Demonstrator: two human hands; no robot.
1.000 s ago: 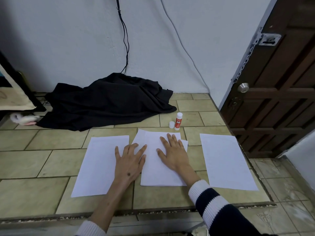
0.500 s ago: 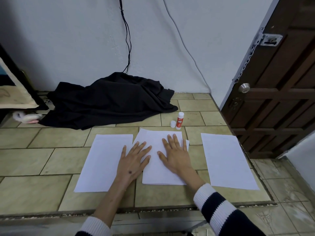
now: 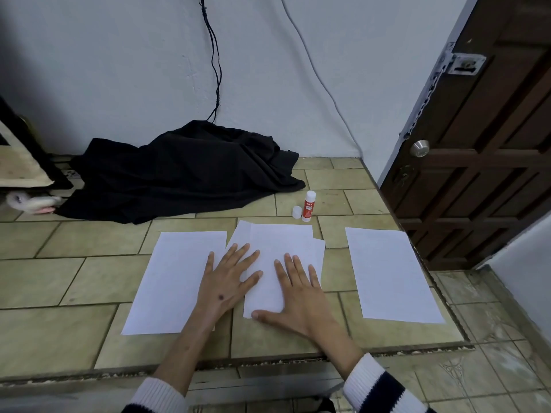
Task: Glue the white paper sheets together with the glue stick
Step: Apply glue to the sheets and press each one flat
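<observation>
A small stack of overlapping white sheets [image 3: 280, 242] lies in the middle of the tiled platform, its corners fanned out. My left hand [image 3: 228, 280] lies flat with fingers spread on the stack's left edge. My right hand [image 3: 301, 293] presses flat on its lower right part, thumb at the bottom edge. A single white sheet [image 3: 176, 278] lies to the left, another single sheet [image 3: 387, 272] to the right. The red and white glue stick [image 3: 308, 206] stands upright behind the stack, its white cap [image 3: 297, 211] beside it on the tile.
A heap of black cloth [image 3: 179, 174] lies against the back wall, with cables hanging above it. A dark wooden door [image 3: 483, 150] stands at the right. The platform's front edge [image 3: 268, 360] drops just before my forearms. A shelf corner [image 3: 21, 162] sits at far left.
Both hands slid toward me along the middle stack, the right hand reaching its lower edge with the thumb out. The papers and glue stick stayed in place.
</observation>
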